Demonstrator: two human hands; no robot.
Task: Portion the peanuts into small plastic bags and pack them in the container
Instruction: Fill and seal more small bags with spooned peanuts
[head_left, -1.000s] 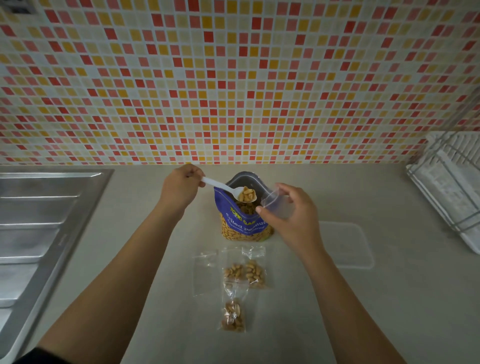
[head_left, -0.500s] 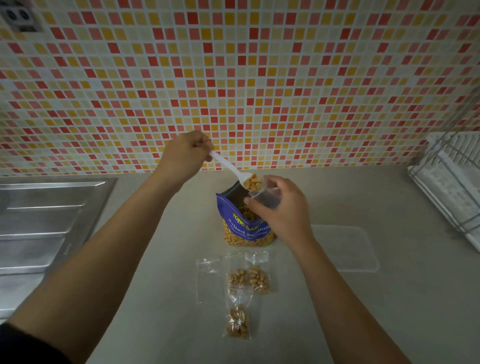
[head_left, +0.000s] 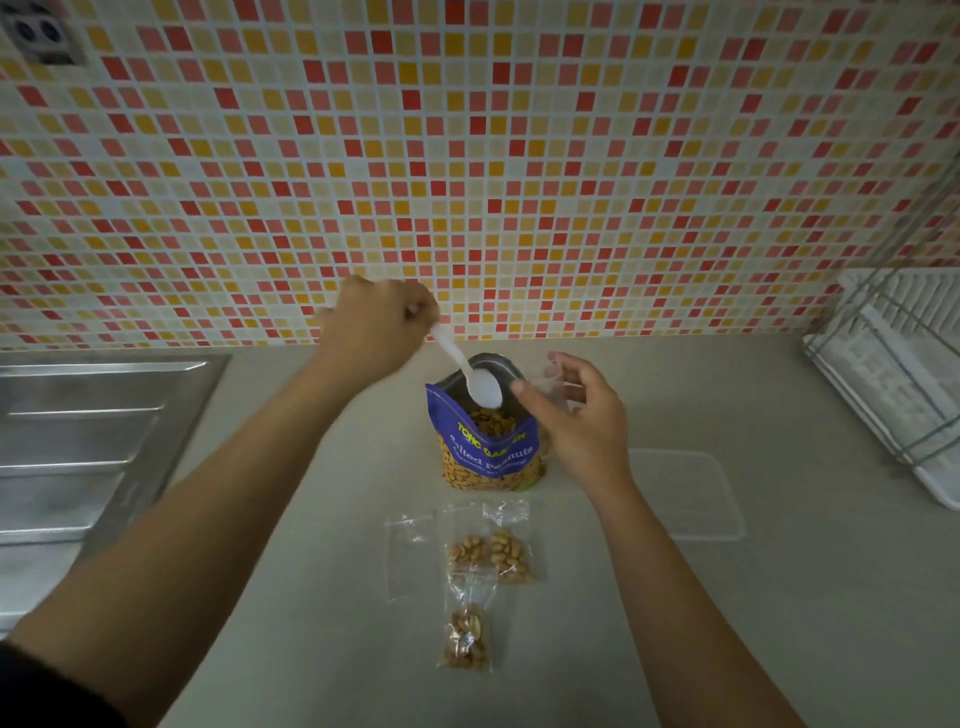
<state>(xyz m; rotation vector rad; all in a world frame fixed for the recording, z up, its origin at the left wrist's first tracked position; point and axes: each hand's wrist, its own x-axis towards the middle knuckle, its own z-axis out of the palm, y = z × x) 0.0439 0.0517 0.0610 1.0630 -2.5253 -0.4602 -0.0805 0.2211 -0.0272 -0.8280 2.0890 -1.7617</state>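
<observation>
A blue pouch of salted peanuts (head_left: 488, 447) stands open on the counter. My left hand (head_left: 376, 325) grips a white plastic spoon (head_left: 475, 376); its bowl is tipped and bare over the pouch mouth. My right hand (head_left: 576, 415) pinches a small clear bag (head_left: 553, 382) just right of the spoon. In front of the pouch lie filled small bags of peanuts, two side by side (head_left: 491, 553) and one nearer me (head_left: 467, 639), with a flat clear bag (head_left: 410, 545) to their left. A clear shallow container (head_left: 685, 493) lies right of the pouch.
A steel sink drainboard (head_left: 88, 441) takes up the counter's left side. A white dish rack (head_left: 893, 374) stands at the right edge. A mosaic-tiled wall rises behind the counter, with a socket (head_left: 39, 34) at top left.
My left hand rose and tilted the spoon; the peanuts that lay in it are gone from the bowl. My right hand stayed beside the pouch with the small bag.
</observation>
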